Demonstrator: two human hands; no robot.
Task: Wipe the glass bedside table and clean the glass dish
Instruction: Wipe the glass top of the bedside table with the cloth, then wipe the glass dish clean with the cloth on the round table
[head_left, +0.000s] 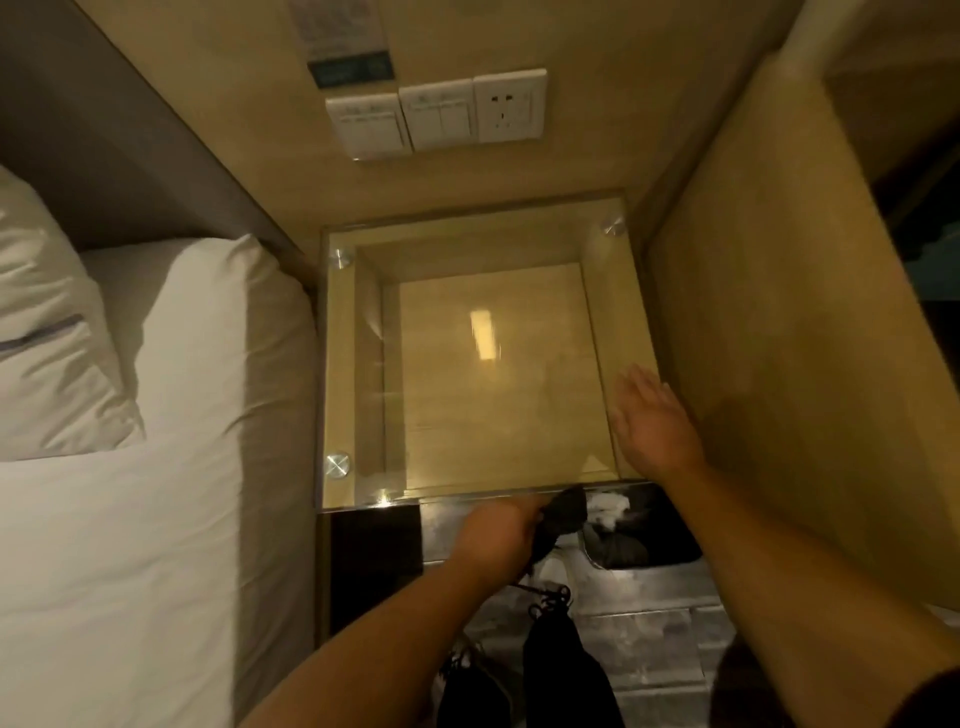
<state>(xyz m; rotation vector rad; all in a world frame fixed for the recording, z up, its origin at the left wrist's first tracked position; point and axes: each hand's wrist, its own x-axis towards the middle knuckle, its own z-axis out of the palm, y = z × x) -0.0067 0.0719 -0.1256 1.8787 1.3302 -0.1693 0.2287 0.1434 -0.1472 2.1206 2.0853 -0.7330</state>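
Gripping a dark cloth (558, 519), the left hand (498, 535) is closed around the bunched fabric just past the near edge of the glass bedside table (483, 364), below the level of the glass top. The cloth hangs crumpled from the fingers; it has no clear long axis in this state, and no flat wiping face is presented yet. The right hand (657, 421) is open, empty, fingers extended and pointing away from the person, palm down over the near right corner of the glass. Whether the palm touches the glass cannot be determined.

The glass top is roughly square, so neither axis dominates; its near edge runs left to right across the view. It sits on round metal standoffs (337, 464) at the corners, above a wooden box frame visible through the pane. No object rests on it, and the glass dish is not in view.

Judgement: the cloth is held low and bunched because it is being readied, not applied. The flat right hand probably steadies the person or checks the surface.

Outward from the table: a bed (130, 519) with white linen lies to the left, a wooden panel (779, 364) stands to the right, and wall switches (405, 122) with a socket (509, 106) are mounted behind. A bin (631, 543) sits on the floor under the near edge.
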